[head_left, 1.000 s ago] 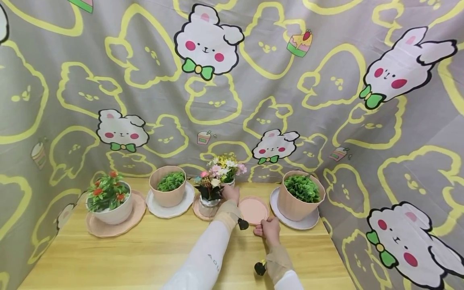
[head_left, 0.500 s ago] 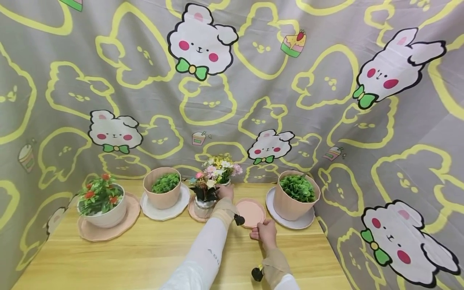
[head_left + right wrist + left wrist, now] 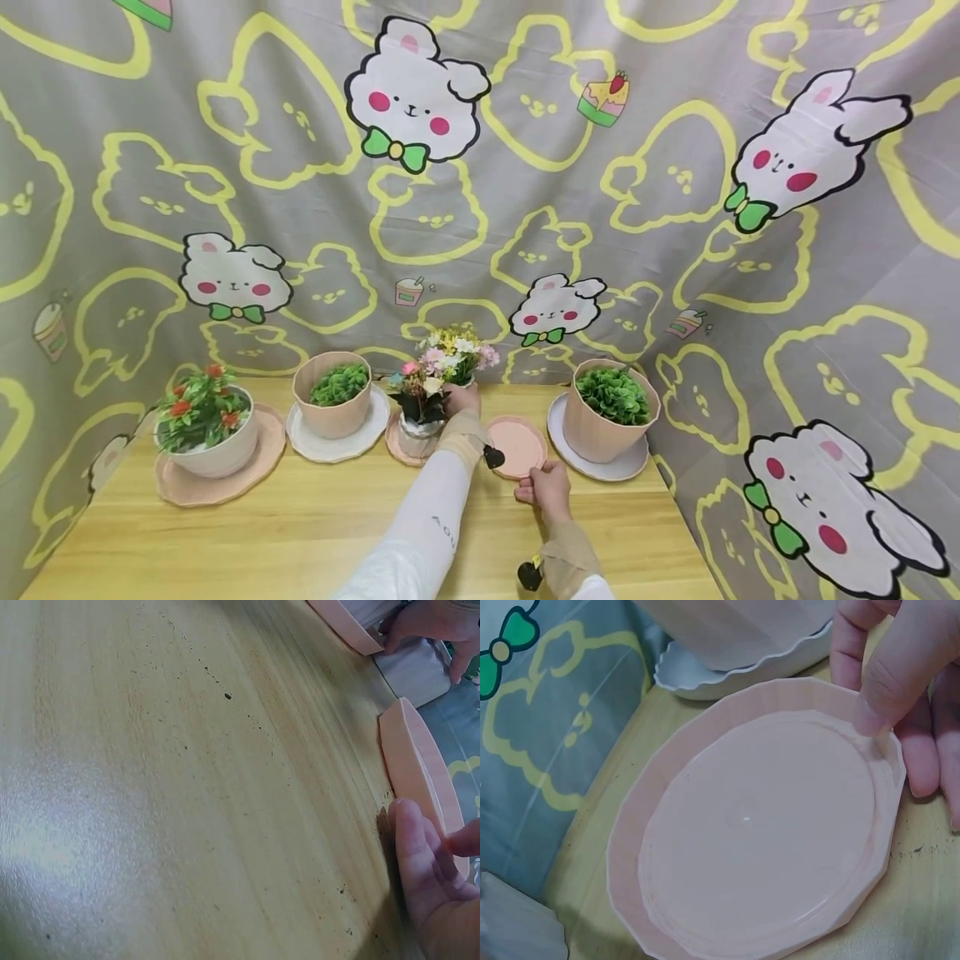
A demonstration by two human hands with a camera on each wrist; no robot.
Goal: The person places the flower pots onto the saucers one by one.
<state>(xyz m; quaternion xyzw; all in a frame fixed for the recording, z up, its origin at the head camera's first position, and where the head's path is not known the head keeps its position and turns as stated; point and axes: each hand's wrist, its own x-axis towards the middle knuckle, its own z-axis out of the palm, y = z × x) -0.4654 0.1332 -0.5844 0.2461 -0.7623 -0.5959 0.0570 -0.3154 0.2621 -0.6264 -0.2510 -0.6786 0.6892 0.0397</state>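
Observation:
My right hand [image 3: 547,492] pinches the near rim of a round pink plant saucer [image 3: 516,447] between thumb and fingers. In the left wrist view the saucer [image 3: 750,825] lies on the table, its inside bare, with the thumb [image 3: 889,682] over its rim. My left hand [image 3: 462,402] reaches behind a small pot of dark-leaved flowers [image 3: 420,400] and grips a whitish flowerpot [image 3: 416,671], its fingers on two sides in the right wrist view. Pink, white and yellow artificial flowers [image 3: 457,354] rise above that hand; most of their pot is hidden in the head view.
To the right, a tall pink pot with green leaves [image 3: 609,421] stands on a white saucer [image 3: 637,471]. At left are another pink pot [image 3: 330,412] and a white pot with red flowers [image 3: 217,454], each on a saucer. Dark crumbs [image 3: 227,696] dot the wooden table. A patterned curtain [image 3: 450,275] hangs behind.
The head view has shifted slightly, so everything appears a little farther left. Both hands keep nearly the same places and holds.

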